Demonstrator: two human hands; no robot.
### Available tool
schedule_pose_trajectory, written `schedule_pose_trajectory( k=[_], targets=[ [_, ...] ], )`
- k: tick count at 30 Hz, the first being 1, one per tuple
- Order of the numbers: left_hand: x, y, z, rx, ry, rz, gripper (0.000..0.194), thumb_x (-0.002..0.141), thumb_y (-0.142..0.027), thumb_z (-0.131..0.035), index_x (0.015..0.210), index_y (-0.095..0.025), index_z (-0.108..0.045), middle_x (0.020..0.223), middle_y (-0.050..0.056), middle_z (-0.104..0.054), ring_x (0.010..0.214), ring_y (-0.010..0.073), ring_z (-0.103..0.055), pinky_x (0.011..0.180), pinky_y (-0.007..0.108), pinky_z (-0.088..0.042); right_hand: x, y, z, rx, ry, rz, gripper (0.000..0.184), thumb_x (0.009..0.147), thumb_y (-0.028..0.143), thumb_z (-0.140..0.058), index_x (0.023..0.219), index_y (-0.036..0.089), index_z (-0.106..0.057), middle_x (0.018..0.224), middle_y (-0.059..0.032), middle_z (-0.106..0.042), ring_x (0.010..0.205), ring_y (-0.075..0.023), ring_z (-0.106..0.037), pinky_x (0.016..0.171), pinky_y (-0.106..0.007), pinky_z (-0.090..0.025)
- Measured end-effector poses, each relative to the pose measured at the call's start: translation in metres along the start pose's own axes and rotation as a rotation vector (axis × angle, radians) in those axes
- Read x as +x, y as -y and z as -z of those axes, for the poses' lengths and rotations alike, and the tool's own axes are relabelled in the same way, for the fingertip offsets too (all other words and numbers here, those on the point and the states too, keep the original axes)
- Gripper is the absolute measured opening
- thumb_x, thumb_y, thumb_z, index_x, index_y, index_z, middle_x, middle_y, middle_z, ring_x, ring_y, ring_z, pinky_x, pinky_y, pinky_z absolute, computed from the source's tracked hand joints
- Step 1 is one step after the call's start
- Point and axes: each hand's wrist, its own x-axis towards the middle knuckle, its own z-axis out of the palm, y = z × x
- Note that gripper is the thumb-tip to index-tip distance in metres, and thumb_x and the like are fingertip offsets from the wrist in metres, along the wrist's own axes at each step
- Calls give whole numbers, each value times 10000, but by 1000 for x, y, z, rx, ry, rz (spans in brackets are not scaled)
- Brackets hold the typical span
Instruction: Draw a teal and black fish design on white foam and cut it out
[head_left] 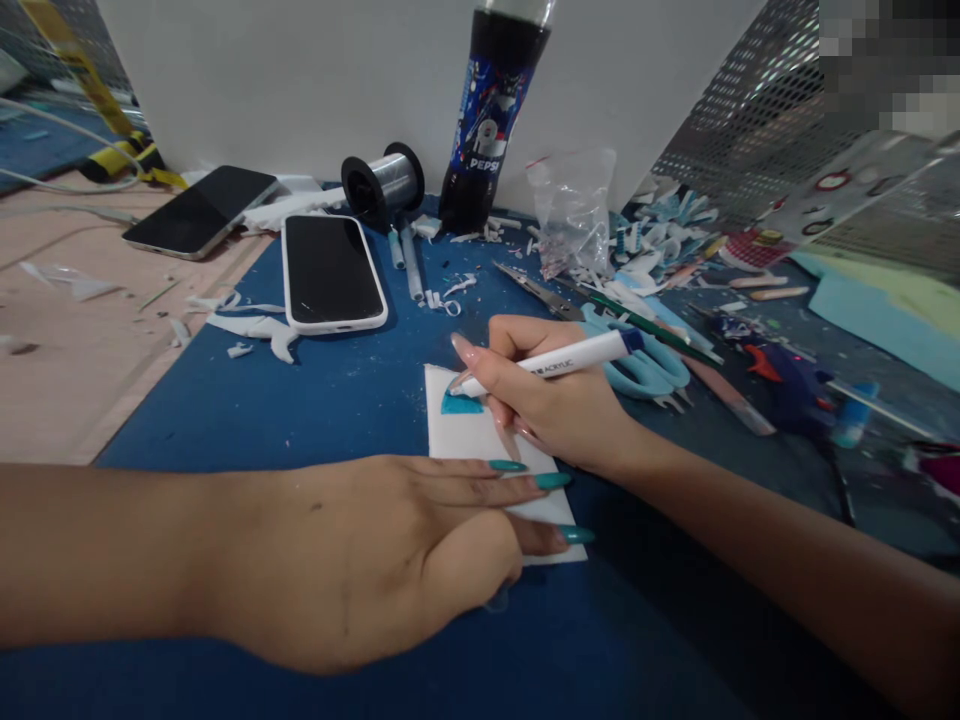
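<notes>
My left hand (390,550) lies flat on the blue mat, fingers stretched out, pressing down the near edge of a small white card (480,440). My right hand (555,400) is closed around a white acrylic marker (570,358). The marker's tip touches the card's upper left part, where a teal patch (459,404) is painted. The right hand covers the middle of the card.
Two phones (330,270) (201,210) lie at the back left, with a wire spool (382,182) and a Pepsi bottle (491,110) behind them. Light blue scissors (645,365), tweezers, a plastic bag (574,205), a glue gun (795,390) and paper scraps crowd the right side.
</notes>
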Motion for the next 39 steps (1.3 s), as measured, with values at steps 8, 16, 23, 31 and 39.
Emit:
schedule_pose_trajectory(
  k=[8,16,23,31,39],
  targets=[
    [1,1,-2,-62,-2,15,427,1105,-219,-266,1280,-74,-627,1557,154,-541,1547,230,-397,1271,346,-376,1,0,1,-57,15,-8,536,936,384,-732,568,214,-382,406,72,-467,357,-59,-462,407,-198,-339],
    [0,1,-3,-56,-41,-14,412,1099,-200,-291,1259,-34,-633,1495,199,-599,1496,266,-485,1231,345,-431,1,1,3,-114,43,20,472,957,272,-655,571,222,-389,403,76,-472,366,-59,-445,410,-206,-314],
    [0,1,-2,-40,-40,-14,431,1105,-216,-272,1238,-43,-643,1511,183,-587,1501,255,-480,1228,333,-436,2,2,3,-104,69,18,468,949,273,-659,569,216,-391,409,80,-477,344,-49,-443,422,-200,-333],
    [2,1,-1,-53,-35,-6,451,1101,-201,-256,1259,-19,-637,1511,180,-590,1495,263,-487,1234,333,-424,1,3,4,-111,84,-2,472,954,283,-666,568,214,-404,404,75,-485,353,-50,-419,415,-190,-319],
    [-2,1,-4,-20,-68,-47,419,1113,-216,-296,1172,-13,-658,1494,201,-602,1491,270,-492,1239,316,-411,2,3,5,-87,105,2,491,944,331,-698,567,218,-404,406,79,-472,354,-54,-417,402,-196,-307]
  ],
)
